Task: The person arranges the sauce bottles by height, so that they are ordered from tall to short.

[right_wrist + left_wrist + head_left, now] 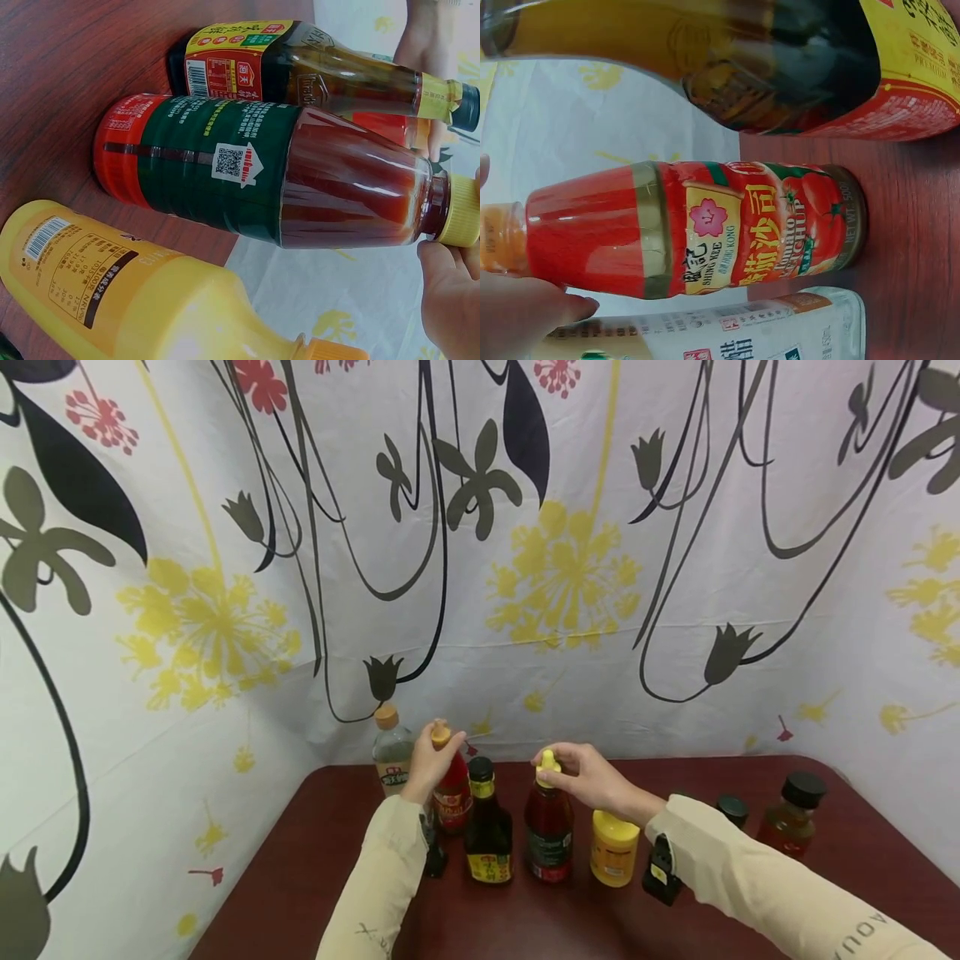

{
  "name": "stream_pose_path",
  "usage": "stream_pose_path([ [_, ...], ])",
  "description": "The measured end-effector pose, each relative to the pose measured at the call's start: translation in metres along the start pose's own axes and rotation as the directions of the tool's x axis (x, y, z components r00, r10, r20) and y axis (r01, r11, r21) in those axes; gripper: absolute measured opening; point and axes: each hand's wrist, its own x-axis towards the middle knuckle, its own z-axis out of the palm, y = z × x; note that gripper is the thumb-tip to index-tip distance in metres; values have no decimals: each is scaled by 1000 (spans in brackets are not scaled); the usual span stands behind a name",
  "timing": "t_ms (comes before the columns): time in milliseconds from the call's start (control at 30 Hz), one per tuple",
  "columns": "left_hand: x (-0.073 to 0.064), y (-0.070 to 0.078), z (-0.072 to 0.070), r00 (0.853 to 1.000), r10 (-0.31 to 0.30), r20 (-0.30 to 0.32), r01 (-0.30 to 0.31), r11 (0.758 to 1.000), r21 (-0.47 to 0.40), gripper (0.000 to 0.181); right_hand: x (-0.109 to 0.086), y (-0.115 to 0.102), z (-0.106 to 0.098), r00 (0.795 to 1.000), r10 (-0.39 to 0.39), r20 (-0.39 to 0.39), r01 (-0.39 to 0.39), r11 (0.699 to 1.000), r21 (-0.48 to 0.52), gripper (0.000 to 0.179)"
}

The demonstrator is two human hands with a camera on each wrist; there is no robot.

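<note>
My left hand [429, 768] pinches the orange cap of a red tomato ketchup bottle [705, 229], which stands upright on the table. Part of that hand [525, 315] shows beside the bottle's neck in the left wrist view. With thumb and fingers, my right hand [592, 777] grips the yellow cap [549, 766] of a dark red sauce bottle [352, 180] with a green label. This bottle also stands upright. Between the two is a dark soy sauce bottle [489, 827] with a black cap, untouched by either hand.
A clear vinegar bottle [392, 752] stands left of the ketchup. Right of the sauce bottle is a yellow bottle [615, 852]. Further right, beyond my right forearm, are a dark-lidded jar [789, 818] and a dark green lid [732, 808]. A patterned curtain [465, 610] hangs behind the table [277, 877].
</note>
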Motion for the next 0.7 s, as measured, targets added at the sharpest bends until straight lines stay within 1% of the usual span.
stream_pose_path([
  [33,0,1,-1,1000,-4,11,4,1000,-4,54,0,0,0,1000,-1,-1,1,1000,1,25],
  [167,0,4,-3,999,20,38,-20,1000,-5,56,0,1,0,1000,-7,1,7,1000,8,25],
  [300,-1,9,-4,998,62,18,-62,998,-3,57,1,1,0,1000,-12,8,12,1000,13,26],
  [400,-2,13,-5,997,81,-9,-81,996,-24,57,1,1,0,1000,-14,10,14,1000,12,29],
  [500,-5,19,-7,995,102,-18,-103,994,-27,57,1,1,0,1000,-15,9,15,1000,8,31],
  [567,-7,23,-9,993,118,-9,-118,993,-21,56,1,1,0,1000,-18,9,18,1000,5,31],
  [700,-11,32,-14,988,147,37,-148,989,19,57,1,2,0,1000,-19,10,18,1000,5,29],
])
